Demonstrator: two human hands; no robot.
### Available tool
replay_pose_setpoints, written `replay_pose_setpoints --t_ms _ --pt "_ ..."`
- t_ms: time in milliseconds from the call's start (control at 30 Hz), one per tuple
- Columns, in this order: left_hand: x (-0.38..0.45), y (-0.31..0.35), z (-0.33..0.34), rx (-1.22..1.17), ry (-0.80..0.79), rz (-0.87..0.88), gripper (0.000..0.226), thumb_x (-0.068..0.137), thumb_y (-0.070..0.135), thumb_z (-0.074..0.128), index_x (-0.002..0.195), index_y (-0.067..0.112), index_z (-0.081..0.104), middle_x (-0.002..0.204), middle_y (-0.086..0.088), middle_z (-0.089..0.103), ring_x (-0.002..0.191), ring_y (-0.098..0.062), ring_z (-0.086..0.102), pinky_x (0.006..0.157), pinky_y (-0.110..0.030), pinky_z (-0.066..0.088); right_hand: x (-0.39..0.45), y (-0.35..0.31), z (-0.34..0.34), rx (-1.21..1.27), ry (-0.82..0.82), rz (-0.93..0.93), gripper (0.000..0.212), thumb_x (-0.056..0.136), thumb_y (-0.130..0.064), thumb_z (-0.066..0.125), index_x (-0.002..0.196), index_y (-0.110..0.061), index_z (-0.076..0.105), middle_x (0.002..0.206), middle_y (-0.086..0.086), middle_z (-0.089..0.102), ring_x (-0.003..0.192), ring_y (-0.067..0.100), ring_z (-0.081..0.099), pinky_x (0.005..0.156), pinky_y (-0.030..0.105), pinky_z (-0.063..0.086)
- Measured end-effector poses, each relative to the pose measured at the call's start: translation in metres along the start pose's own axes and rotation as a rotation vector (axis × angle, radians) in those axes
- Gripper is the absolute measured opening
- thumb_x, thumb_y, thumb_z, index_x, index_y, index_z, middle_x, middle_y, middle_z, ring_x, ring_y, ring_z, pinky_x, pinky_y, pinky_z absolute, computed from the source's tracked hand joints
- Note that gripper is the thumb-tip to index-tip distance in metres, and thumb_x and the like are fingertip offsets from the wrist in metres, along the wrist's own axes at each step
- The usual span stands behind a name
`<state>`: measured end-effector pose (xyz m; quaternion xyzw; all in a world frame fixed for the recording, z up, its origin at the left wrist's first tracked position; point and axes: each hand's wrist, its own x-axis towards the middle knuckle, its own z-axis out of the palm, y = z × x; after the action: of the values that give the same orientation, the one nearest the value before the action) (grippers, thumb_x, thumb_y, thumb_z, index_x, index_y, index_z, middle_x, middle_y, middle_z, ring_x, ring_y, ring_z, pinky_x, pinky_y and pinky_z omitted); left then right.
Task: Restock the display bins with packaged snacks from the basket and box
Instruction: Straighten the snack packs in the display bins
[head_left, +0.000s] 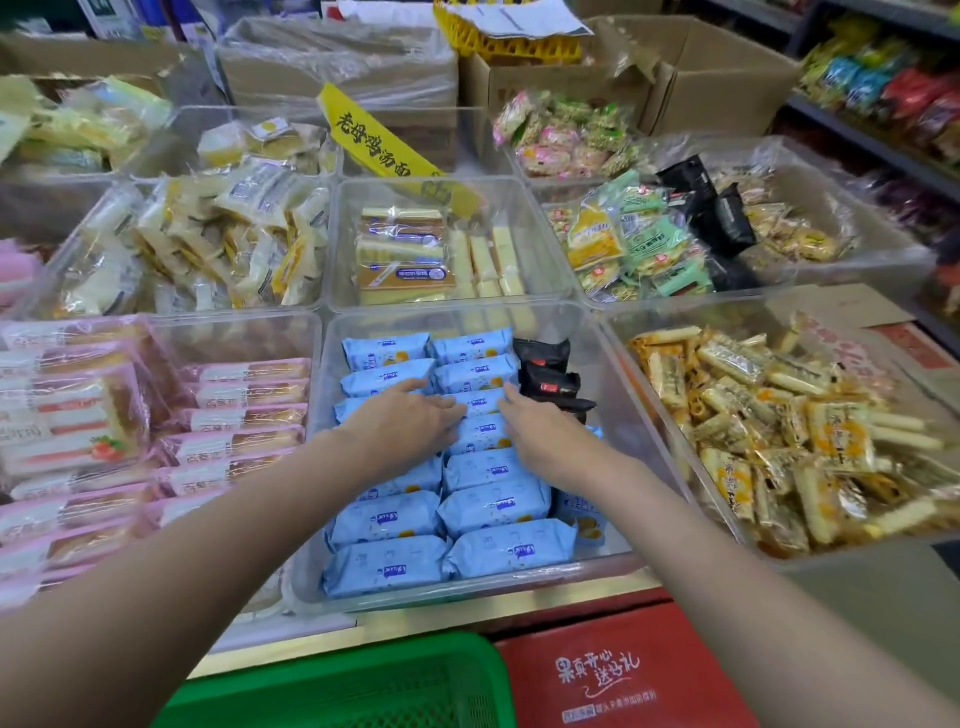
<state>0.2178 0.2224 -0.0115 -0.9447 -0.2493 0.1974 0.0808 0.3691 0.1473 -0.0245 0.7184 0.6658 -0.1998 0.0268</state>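
A clear display bin (613, 374) in the front middle holds two rows of light blue snack packs (493, 506) and a few black packs (548, 382) at its far right. My left hand (402, 421) lies flat on the left row of blue packs, fingers straight. My right hand (537, 434) rests on the right row, fingers stretched toward the black packs. Neither hand grips a pack. A green basket (363, 686) and a red box (623, 680) sit below the counter edge in front of me.
Other clear bins surround it: pink cake packs (104, 415) on the left, yellow stick snacks (779, 421) on the right, yellow cakes (410, 254) behind. Cardboard boxes (717, 78) stand at the back. Shelves of bagged snacks (893, 93) run along the right.
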Motion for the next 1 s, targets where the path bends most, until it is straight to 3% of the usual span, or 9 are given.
replay_pose_setpoints --t_ms 100,267,400,500,567,700,767,900,1000 --pt "0.011 -0.011 -0.020 -0.115 0.098 -0.100 0.041 0.102 0.031 0.027 0.137 0.014 0.039 0.122 -0.011 0.059 0.119 -0.024 0.048 0.105 -0.033 0.032 0.013 0.010 -0.022 0.083 0.207 0.063 0.026 0.096 -0.005 0.035 0.116 -0.009 0.052 0.124 0.018 0.055 0.109 0.038 0.055 0.085 0.044 0.047" --pt "0.042 -0.021 -0.016 0.043 -0.022 -0.166 0.055 0.099 0.010 0.028 0.148 0.003 0.003 0.157 -0.013 0.000 0.145 -0.019 0.001 0.117 -0.038 0.001 0.059 0.021 -0.042 0.024 0.130 0.003 0.056 0.096 0.001 0.034 0.149 -0.010 0.019 0.159 0.004 0.000 0.141 0.028 0.024 0.108 0.036 0.029" --pt "0.046 -0.016 -0.006 0.051 -0.141 -0.189 0.047 0.098 0.010 0.028 0.145 0.004 0.023 0.155 -0.018 -0.007 0.145 -0.019 -0.003 0.116 -0.043 0.003 0.074 0.023 -0.017 0.000 0.020 0.026 0.038 0.096 0.000 0.034 0.133 0.006 0.032 0.147 0.019 0.024 0.137 0.029 0.025 0.102 0.035 0.027" --pt "0.050 -0.014 -0.004 0.018 -0.135 -0.217 0.045 0.098 0.012 0.029 0.142 0.008 0.032 0.156 -0.014 -0.010 0.145 -0.021 -0.003 0.116 -0.046 -0.002 0.071 0.023 -0.014 -0.048 -0.007 0.069 0.034 0.099 -0.004 0.029 0.132 0.004 0.031 0.146 0.019 0.025 0.124 0.033 0.040 0.076 0.031 0.029" --pt "0.052 -0.013 -0.006 0.008 -0.152 -0.223 0.044 0.098 0.012 0.029 0.142 0.009 0.034 0.157 -0.011 -0.010 0.145 -0.021 -0.005 0.116 -0.048 -0.004 0.067 0.023 -0.019 -0.062 -0.045 0.051 0.040 0.101 -0.008 0.027 0.139 0.004 0.023 0.149 0.017 0.022 0.128 0.033 0.038 0.081 0.032 0.030" --pt "0.028 -0.027 -0.007 -0.113 0.102 -0.186 0.044 0.101 0.019 0.027 0.145 0.012 0.027 0.158 -0.004 0.004 0.145 -0.019 0.002 0.115 -0.043 0.003 0.049 0.024 -0.034 0.156 0.144 -0.009 0.050 0.103 -0.017 0.030 0.150 -0.023 0.017 0.159 0.005 0.007 0.144 0.026 0.014 0.114 0.035 0.016" --pt "0.001 -0.033 0.002 -0.268 0.357 -0.073 0.037 0.100 0.018 0.037 0.134 0.015 0.049 0.151 -0.003 0.031 0.141 -0.018 0.027 0.112 -0.039 0.016 0.028 0.020 -0.042 0.255 0.311 -0.031 0.039 0.101 -0.016 0.038 0.138 -0.020 0.046 0.148 0.008 0.034 0.136 0.025 0.031 0.109 0.031 0.023" --pt "-0.044 -0.013 0.008 -0.404 0.541 0.153 0.022 0.077 0.014 0.060 0.093 0.011 0.075 0.101 -0.005 0.072 0.081 -0.020 0.071 0.074 -0.029 0.052 -0.010 0.012 -0.034 0.201 0.234 -0.081 0.017 0.092 -0.016 0.057 0.101 -0.013 0.071 0.110 0.009 0.053 0.091 0.018 0.049 0.087 0.027 0.038" --pt "-0.045 0.006 0.001 -0.442 0.393 0.098 0.027 0.088 0.021 0.059 0.112 0.013 0.069 0.119 0.000 0.065 0.102 -0.016 0.064 0.084 -0.021 0.044 -0.025 0.012 -0.019 0.266 0.235 -0.032 0.013 0.090 -0.016 0.061 0.099 -0.015 0.070 0.103 0.003 0.047 0.081 0.016 0.049 0.085 0.033 0.046"
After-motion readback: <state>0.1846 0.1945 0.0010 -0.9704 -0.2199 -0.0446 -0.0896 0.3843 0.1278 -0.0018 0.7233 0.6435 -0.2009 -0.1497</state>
